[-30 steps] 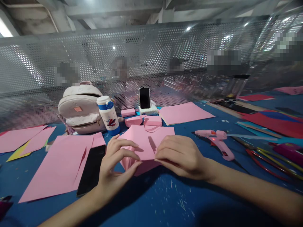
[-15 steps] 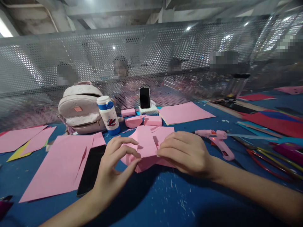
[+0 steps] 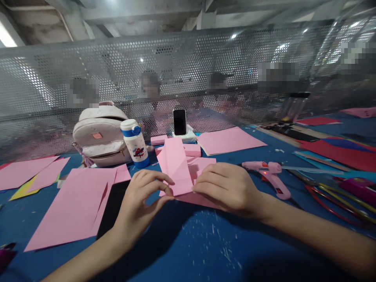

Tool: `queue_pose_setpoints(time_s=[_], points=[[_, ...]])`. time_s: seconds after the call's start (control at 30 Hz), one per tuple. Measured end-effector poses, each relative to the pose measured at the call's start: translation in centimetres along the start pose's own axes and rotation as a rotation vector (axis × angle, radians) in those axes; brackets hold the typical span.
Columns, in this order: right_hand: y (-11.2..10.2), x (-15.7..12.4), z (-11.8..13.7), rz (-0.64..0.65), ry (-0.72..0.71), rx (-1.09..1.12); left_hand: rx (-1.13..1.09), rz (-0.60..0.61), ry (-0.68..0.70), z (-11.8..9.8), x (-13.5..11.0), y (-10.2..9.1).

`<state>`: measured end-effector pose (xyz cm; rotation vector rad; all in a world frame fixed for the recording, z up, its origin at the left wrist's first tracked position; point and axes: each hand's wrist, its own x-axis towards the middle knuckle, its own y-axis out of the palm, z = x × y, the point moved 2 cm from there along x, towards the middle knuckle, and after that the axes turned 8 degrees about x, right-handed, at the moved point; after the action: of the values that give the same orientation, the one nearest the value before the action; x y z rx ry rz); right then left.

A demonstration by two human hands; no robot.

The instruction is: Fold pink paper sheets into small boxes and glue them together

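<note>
Between my hands is a folded piece of pink paper [image 3: 177,166], its raised flap standing up toward the back. My left hand [image 3: 143,201] pinches the near left corner of the fold between thumb and fingers. The curled fingers of my right hand [image 3: 229,190] grip the near right edge; the thumb is hidden. Another part of pink paper [image 3: 199,200] lies low beneath the fold. Behind it are small pink paper boxes [image 3: 192,150], partly covered by the flap.
A pink glue gun [image 3: 266,172] with a lit red light and scissors [image 3: 337,199] lie at right. At left are pink sheets [image 3: 70,203], a black phone [image 3: 113,207], a bottle [image 3: 135,145] and a backpack [image 3: 100,133]. A perforated metal panel [image 3: 188,58] stands behind.
The pink paper's flap has tilted up and away, now covering part of the small boxes behind. Both hands keep nearly the same place and grip.
</note>
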<state>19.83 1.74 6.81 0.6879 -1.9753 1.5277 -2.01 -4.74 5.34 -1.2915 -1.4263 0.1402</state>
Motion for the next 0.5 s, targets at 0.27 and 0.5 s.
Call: queue_pose_setpoints(time_s=[0.27, 0.5], points=[[0.09, -0.23, -0.68, -0.012, 0.037, 0.038, -0.046, -0.097, 0.035, -0.10, -0.11, -0.50], [0.17, -0.17, -0.44, -0.013, 0.062, 0.050, -0.027, -0.092, 0.042, -0.15, -0.22, -0.03]])
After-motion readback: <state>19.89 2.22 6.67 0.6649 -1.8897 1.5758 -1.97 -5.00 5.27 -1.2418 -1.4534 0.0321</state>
